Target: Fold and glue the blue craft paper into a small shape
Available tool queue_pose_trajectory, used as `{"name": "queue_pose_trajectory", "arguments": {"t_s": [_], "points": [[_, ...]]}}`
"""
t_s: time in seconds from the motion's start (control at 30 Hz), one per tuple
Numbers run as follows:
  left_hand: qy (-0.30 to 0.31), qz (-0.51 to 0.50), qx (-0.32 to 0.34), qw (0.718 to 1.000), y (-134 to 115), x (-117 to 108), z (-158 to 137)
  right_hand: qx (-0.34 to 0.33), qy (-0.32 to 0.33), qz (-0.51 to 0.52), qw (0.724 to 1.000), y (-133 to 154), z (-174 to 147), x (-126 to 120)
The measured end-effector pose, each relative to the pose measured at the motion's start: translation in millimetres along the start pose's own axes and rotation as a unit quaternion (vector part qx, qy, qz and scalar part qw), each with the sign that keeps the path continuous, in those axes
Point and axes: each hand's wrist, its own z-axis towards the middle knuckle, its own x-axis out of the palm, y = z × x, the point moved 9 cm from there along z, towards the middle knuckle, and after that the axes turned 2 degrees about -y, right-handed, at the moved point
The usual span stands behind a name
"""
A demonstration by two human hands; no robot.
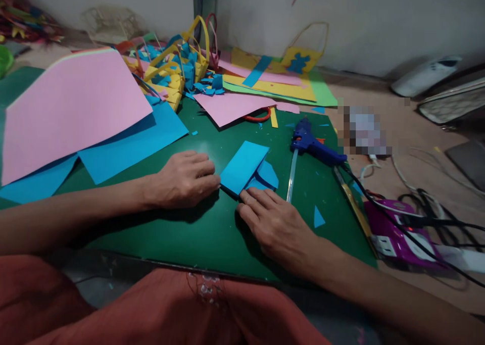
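— Where was the blue paper strip (242, 166), and what were the hands doing?

— It lay on the green cutting mat (212, 234), near the middle, folded over smaller blue pieces (267, 176). The left hand (185, 178) rested flat on the mat, its fingertips touching the strip's left edge. The right hand (275, 224) lay palm down, fingers stretched and pressing the strip's lower corner. Neither hand gripped anything; both were open and pressing.

— What sat around them?

— Just right of the strip lay a blue glue gun (314, 145) with a clear glue stick (291, 176) behind it. A small blue triangle scrap (318, 217) lay near the right hand. A large pink sheet (71, 107) over blue sheets (129, 145) covered the mat's left side. Yellow paper baskets (174, 67) stood at the back, and a purple power strip (397, 236) with black cables lay on the floor, off the mat's right edge.
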Motion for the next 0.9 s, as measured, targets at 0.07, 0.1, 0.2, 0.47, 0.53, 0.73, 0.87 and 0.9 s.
{"name": "queue_pose_trajectory", "arguments": {"t_s": [0.07,0.1,0.2,0.47,0.53,0.73,0.87,0.9], "points": [[0.024,0.008,0.019,1.000,-18.6,-2.4,3.0,0.026,0.017,0.053,0.998,-4.2,-1.4,1.1],[0.046,0.009,0.022,0.999,-28.2,-0.9,3.9,0.038,0.027,0.088,0.995,-7.3,-1.7,2.0],[0.124,0.030,-0.025,0.991,-45.9,8.8,4.4,0.102,0.071,0.213,0.969,-23.0,-2.3,6.0],[0.270,0.038,-0.113,0.955,-64.9,33.8,5.7,0.233,0.098,0.392,0.885,-54.0,-4.4,10.7],[0.280,0.038,-0.125,0.951,-68.1,35.1,7.7,0.241,0.090,0.396,0.881,-54.5,-5.3,10.9],[0.300,0.058,-0.168,0.937,-67.5,37.9,11.2,0.234,0.054,0.392,0.888,-51.5,-2.3,5.4],[0.323,0.048,-0.185,0.927,-63.7,42.8,11.9,0.231,0.032,0.362,0.902,-57.4,-2.6,4.4],[0.328,0.045,-0.187,0.925,-63.1,43.9,11.8,0.233,0.030,0.337,0.912,-60.2,-4.3,4.3]]}}
